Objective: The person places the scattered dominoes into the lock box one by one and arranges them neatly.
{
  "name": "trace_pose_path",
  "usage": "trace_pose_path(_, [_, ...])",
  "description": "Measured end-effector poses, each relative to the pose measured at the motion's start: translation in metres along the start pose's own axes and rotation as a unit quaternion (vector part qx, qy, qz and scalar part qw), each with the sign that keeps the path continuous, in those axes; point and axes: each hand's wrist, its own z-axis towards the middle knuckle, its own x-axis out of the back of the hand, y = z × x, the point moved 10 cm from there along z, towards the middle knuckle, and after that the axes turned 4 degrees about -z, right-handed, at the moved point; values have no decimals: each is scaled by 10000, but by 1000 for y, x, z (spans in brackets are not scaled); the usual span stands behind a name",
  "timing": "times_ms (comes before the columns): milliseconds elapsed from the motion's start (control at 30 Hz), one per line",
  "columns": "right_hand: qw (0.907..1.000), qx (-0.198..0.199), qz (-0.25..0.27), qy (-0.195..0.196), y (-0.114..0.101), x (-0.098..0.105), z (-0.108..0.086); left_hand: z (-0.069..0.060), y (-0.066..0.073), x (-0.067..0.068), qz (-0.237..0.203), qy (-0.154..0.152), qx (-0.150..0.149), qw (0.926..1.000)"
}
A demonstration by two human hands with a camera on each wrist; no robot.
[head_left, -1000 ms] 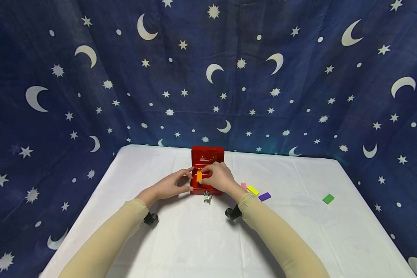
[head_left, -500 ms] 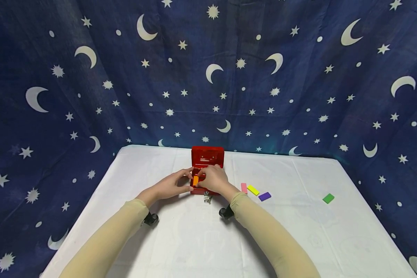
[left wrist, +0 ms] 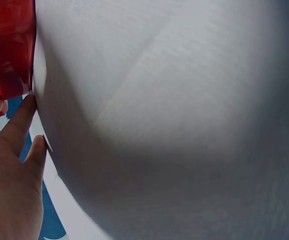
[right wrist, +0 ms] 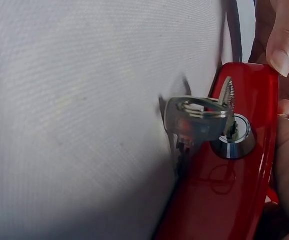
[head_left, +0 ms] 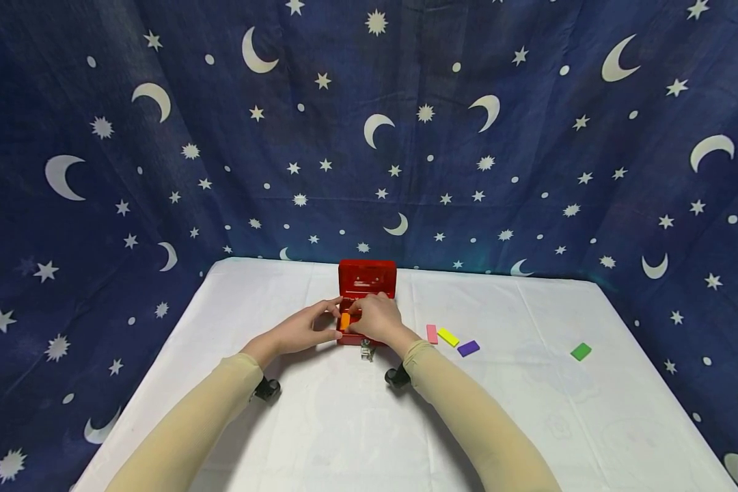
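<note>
A red cash box [head_left: 367, 279] stands on the white table with its lid raised. My left hand [head_left: 300, 328] holds the box's left end, thumb at the front corner and a finger toward the back. In the left wrist view the left hand's fingers [left wrist: 22, 125] lie close along the red side. My right hand [head_left: 378, 320] reaches into the box and pinches an orange block [head_left: 345, 321] by the left inner wall. Its fingertips partly hide the box's inside. A key with a ring and a second key [right wrist: 197, 117] hangs from the front lock [right wrist: 237, 135].
Right of the box lie a pink block [head_left: 432, 334], a yellow block [head_left: 448, 337] and a purple block [head_left: 469, 348]. Farther right lies a green block [head_left: 581, 352]. A dark blue curtain [head_left: 320, 225] with moons and stars hangs behind the table [head_left: 344, 430].
My right hand has moved left and down into the box, lowering the orange block toward the left wall. The pink block has come into full view. My left hand stays in place.
</note>
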Motion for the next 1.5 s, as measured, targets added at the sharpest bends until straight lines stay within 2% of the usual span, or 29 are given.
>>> trace_pose_path(500, [10000,44,11,-9,-5,0,-2,-1,2,0,-66,-11,-12,10000])
trace_pose_path(1100, [9993,48,327,-149,-4,3,-4,-1,1,1,-71,-15,-26,10000])
trace_pose_path(1500, [9971,18,754,133,15,22,-18,-1,2,1,-65,-39,-50,10000])
